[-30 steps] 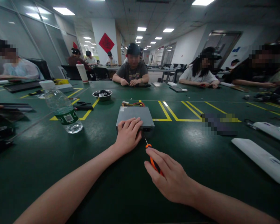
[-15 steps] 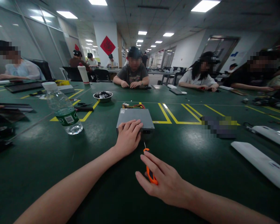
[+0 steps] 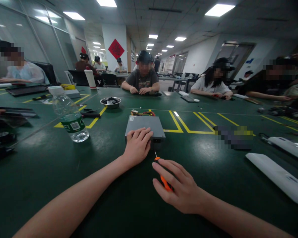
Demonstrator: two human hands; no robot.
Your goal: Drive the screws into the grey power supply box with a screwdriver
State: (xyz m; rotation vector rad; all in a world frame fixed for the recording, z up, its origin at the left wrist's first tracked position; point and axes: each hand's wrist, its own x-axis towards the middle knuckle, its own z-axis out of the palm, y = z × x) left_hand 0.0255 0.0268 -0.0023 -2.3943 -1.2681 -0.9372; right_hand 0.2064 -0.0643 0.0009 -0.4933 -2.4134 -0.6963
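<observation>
Left hand [image 3: 137,147] lies flat, fingers spread, on the near edge of the grey box [image 3: 145,126]; right hand [image 3: 180,188] loosely grips the orange screwdriver [image 3: 162,175].

Palm-down left hand [image 3: 137,145] flat; right hand [image 3: 181,190] in closed grip.

No legible writing on the bottle label [image 3: 74,125] or the red diamond wall sign [image 3: 116,49].
</observation>
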